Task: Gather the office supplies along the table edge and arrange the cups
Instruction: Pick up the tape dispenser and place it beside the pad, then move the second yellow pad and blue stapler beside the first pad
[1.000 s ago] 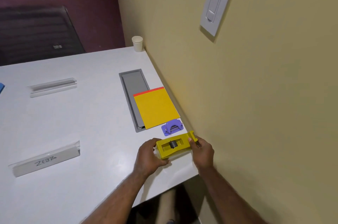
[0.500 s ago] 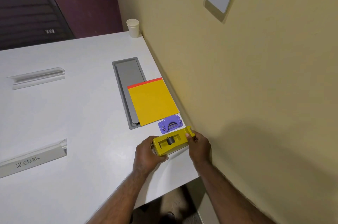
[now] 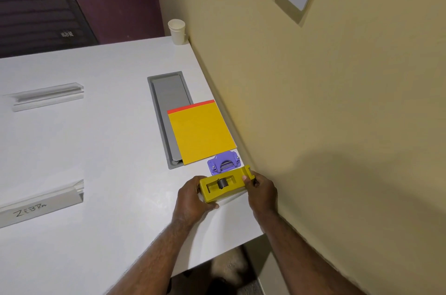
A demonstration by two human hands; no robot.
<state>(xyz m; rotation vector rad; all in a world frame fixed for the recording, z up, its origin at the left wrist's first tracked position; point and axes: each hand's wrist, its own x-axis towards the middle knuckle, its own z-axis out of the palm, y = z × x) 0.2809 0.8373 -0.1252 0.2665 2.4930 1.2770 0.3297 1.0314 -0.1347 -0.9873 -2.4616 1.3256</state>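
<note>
A yellow tape dispenser (image 3: 223,185) lies on the white table (image 3: 101,164) close to the wall edge. My left hand (image 3: 191,198) grips its near-left end and my right hand (image 3: 260,189) grips its right end by the wall. Just beyond it sits a purple hole punch (image 3: 224,164), touching or nearly touching the dispenser. Behind that lies a yellow notepad (image 3: 200,132) with a red top strip, along the wall. A white paper cup (image 3: 177,31) stands upright in the far corner against the wall.
A grey cable-tray lid (image 3: 166,101) is set into the table, partly under the notepad. Two clear name-card holders lie at left, one (image 3: 47,95) blank, one (image 3: 41,203) marked ZEBRA. A dark chair (image 3: 41,7) stands behind the table. The yellow wall (image 3: 337,113) borders the right edge.
The tape dispenser with both hands on it has slid slightly toward the hole punch and wall. The camera has tilted down.
</note>
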